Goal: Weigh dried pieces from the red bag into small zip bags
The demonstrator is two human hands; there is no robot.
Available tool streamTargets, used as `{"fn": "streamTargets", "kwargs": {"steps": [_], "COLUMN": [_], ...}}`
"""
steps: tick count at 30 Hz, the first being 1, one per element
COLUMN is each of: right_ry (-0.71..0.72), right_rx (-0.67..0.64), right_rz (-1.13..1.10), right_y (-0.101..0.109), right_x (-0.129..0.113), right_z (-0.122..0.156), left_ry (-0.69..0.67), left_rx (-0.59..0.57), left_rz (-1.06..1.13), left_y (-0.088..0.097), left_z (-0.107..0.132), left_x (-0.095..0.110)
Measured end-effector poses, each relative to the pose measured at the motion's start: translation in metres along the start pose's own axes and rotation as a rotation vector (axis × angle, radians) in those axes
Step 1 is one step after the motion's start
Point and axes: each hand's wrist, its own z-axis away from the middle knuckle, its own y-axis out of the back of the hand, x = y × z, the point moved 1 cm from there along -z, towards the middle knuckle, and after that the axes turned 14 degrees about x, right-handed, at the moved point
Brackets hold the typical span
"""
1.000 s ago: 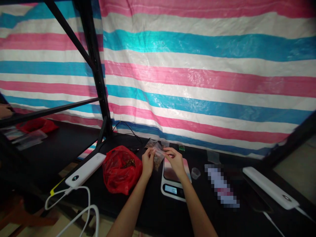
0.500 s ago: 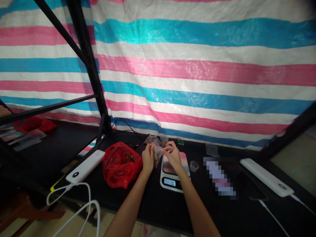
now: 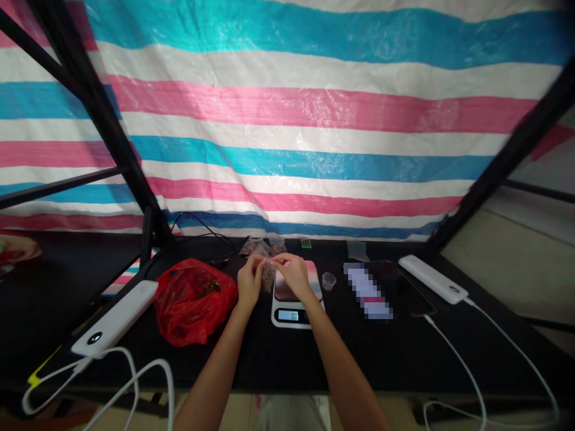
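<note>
Between my hands hangs a small clear zip bag (image 3: 268,278) with brownish bits in it. My left hand (image 3: 250,280) pinches its top edge from the left, and my right hand (image 3: 291,276) has its fingers closed on the same edge from the right. My right hand and wrist are above a white kitchen scale (image 3: 277,311), whose display seems to read zero. To the left of my left hand sits an open red plastic bag (image 3: 179,311) with small brown pieces inside. A small clear cup (image 3: 329,281) stands just right of the scale.
Filled zip bags (image 3: 250,246) lie behind my hands, near green batteries (image 3: 306,244) and a flat clear bag (image 3: 358,251). A blurred-out object (image 3: 368,291), a dark phone (image 3: 417,295) and a white power bank (image 3: 432,279) lie right. Another power bank (image 3: 115,317) with cables lies left.
The view has turned to the right, so the table's things sit further left in it. My fingers have come closer together along the zip bag's top.
</note>
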Motion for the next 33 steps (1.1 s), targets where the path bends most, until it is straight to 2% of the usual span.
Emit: {"fn": "streamTargets", "kwargs": {"steps": [4, 11, 18, 23, 33], "right_ry": [-0.004, 0.069, -0.038, -0.114, -0.055], "right_rx": [0.005, -0.006, -0.015, -0.018, 0.006], "right_rz": [0.050, 0.100, -0.096, -0.198, -0.222], "right_y": [-0.001, 0.000, -0.005, -0.005, -0.006], "right_x": [-0.004, -0.011, 0.003, 0.012, 0.011], "right_z": [0.003, 0.006, 0.003, -0.003, -0.002], "left_ry": [-0.009, -0.017, 0.108, 0.125, 0.176], "left_rx": [0.043, 0.062, 0.192, 0.112, 0.072], "left_rz": [-0.028, -0.104, 0.081, 0.145, 0.195], "left_y": [0.002, 0.000, 0.003, 0.003, -0.002], "left_z": [0.001, 0.003, 0.000, -0.001, -0.002], "left_x": [0.001, -0.003, -0.001, 0.006, -0.001]}}
